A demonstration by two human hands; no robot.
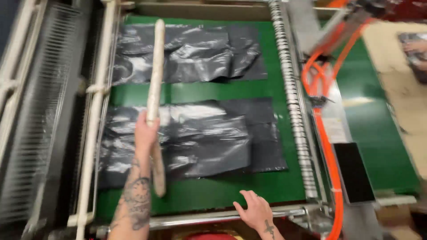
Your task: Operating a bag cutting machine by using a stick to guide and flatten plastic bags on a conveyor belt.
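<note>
My left hand (146, 131) grips a long pale wooden stick (155, 80) near its middle, holding it lengthwise over the left part of a green conveyor belt (213, 91). Two stacks of black plastic bags lie flat on the belt: a near stack (200, 138) under the stick and a far stack (191, 53) beyond it. My right hand (254, 209) rests with fingers spread on the belt's near edge, just above a metal rail (200, 218), holding nothing.
A ribbed metal roller (293, 102) runs along the belt's right side. Orange hoses (327, 146) and a black flat panel (353, 171) lie further right. White frame bars (95, 111) and a slatted grille (35, 111) border the left. Another person's hand (416, 46) shows at far right.
</note>
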